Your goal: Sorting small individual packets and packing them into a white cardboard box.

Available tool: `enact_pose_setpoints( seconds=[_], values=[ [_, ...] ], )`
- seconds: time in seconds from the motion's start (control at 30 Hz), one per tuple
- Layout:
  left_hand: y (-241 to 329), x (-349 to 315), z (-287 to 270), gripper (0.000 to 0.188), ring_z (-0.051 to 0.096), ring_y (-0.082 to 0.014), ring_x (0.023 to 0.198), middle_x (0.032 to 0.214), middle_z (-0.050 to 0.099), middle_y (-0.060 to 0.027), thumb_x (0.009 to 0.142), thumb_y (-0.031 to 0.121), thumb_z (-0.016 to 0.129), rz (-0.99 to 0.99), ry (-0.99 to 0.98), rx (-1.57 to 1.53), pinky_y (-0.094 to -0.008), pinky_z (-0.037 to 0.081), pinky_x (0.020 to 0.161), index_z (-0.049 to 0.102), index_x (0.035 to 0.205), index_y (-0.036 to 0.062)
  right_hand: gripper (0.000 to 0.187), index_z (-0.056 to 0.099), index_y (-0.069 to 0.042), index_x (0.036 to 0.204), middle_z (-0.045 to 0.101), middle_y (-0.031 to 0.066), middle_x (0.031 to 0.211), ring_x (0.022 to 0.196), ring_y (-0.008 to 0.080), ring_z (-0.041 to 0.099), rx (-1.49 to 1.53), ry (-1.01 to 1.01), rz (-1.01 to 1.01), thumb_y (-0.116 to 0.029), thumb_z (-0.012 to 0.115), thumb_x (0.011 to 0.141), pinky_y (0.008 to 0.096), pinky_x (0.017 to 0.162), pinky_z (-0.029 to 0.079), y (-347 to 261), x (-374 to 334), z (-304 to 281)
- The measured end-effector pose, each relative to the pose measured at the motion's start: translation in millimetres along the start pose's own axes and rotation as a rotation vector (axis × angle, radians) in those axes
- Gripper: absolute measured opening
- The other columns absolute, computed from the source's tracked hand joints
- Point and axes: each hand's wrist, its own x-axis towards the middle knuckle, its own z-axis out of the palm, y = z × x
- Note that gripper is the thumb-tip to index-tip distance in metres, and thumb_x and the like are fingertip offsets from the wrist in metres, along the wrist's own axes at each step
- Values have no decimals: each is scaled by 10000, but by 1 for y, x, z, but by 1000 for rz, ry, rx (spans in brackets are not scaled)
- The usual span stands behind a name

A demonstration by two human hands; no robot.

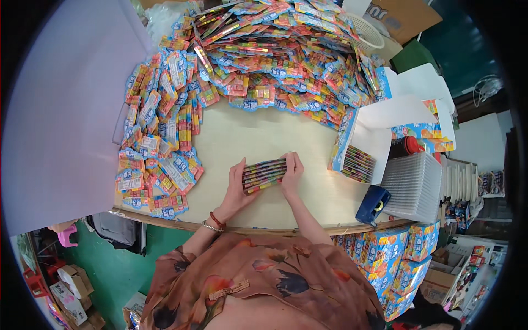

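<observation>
Between my two hands I hold a stack of flat candy packets [264, 175], their edges facing up in a row. My left hand [237, 187] grips the stack's left end, a red bracelet and a bangle on that wrist. At the right end, my right hand [292, 173] closes around it. The stack sits over the bare middle of the table [231, 129]. To the right stands an open display box [344, 140] with its white flap up, holding a row of similar packets [358, 164].
A large heap of packets [275, 71] covers the table's far side, with more packets [159, 132] along the left. Stacked clear plastic trays [415, 184] and a blue tape dispenser [373, 204] sit at the right edge. Closed boxes [385, 253] are piled below.
</observation>
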Motion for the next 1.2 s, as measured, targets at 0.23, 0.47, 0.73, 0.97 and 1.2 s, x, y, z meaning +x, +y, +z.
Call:
enact_pose_setpoints(
  seconds=[0.23,0.47,0.73,0.97,1.2],
  values=[
    [-17,19,-24,791,493,-292,1045,1124,432,-155,628,39,808,-24,-80,-109,-345,459,904,378,1293,21,189,652,15,888,650,58,731,668,99,576,-292,-450,-105,-167,603,897,256,639,468,-23,99,3],
    [-19,19,-26,605,545,-272,994,1082,494,-136,647,9,776,-153,-184,-258,-332,474,852,452,1157,16,490,495,-63,1229,509,144,1111,1075,346,494,-884,-238,-698,-32,611,754,442,855,468,-62,266,65],
    [-17,19,-27,580,534,-292,968,1040,496,-136,656,-4,757,-94,-155,-233,-338,462,847,464,1156,19,364,588,-96,1125,560,113,1110,1091,291,507,-1368,-331,-859,-144,654,770,441,912,396,-52,315,93],
    [-16,19,-28,599,531,-298,993,1066,495,-141,660,3,760,-75,-142,-226,-343,457,865,461,1178,18,136,669,-114,915,645,40,891,972,218,556,-1333,-335,-1138,-135,576,818,389,872,386,-35,335,82],
    [-19,17,-24,605,533,-284,1006,1064,494,-140,665,-7,760,-62,-128,-248,-335,460,868,458,1189,16,103,649,-70,876,619,73,839,904,246,549,-1130,-370,-1196,-125,641,790,382,826,421,-40,326,63]
  ],
)
